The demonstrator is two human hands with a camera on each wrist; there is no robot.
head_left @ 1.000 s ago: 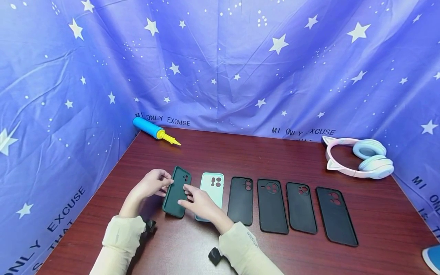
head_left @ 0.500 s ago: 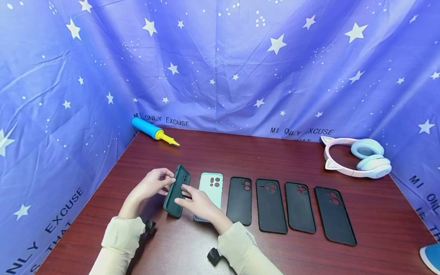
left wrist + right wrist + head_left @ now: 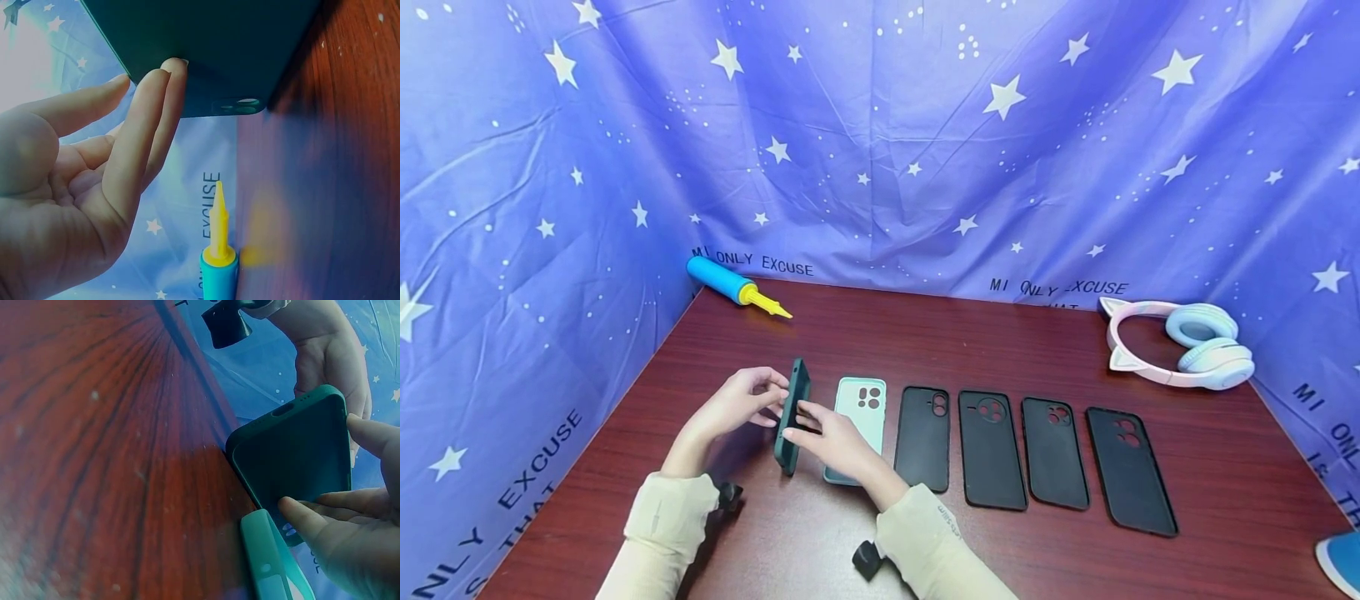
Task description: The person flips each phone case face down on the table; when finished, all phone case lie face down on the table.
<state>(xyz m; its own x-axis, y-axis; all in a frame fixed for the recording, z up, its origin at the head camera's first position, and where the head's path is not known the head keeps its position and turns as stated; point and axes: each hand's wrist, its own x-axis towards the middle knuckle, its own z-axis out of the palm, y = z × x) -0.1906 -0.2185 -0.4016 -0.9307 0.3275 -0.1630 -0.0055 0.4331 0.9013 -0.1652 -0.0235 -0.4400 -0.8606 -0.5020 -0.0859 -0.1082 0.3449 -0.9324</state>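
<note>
A dark green phone case [image 3: 793, 421] stands nearly upright on its long side at the left end of a row, its hollow side facing right. My left hand [image 3: 745, 400] holds it from the left. In the left wrist view two fingers [image 3: 145, 103] rest on its flat back and the thumb tip is at its edge. My right hand [image 3: 835, 442] grips it from the other side; in the right wrist view one fingertip is at the upper rim and other fingers [image 3: 303, 515] reach into the hollow. A mint phone case [image 3: 853, 408] lies just right, partly hidden by my right hand.
Several black phone cases [image 3: 992, 450] lie in a row to the right on the reddish-brown table [image 3: 925, 333]. A blue and yellow hand pump [image 3: 722, 279] lies at the back left. Cat-ear headphones [image 3: 1213, 358] sit at the back right. A blue object [image 3: 1341, 562] shows at the right edge.
The green case has turned from leaning back, inner face showing, to nearly upright on its long side, moving slightly right. Both hands have stayed on it; the other cases have not moved.
</note>
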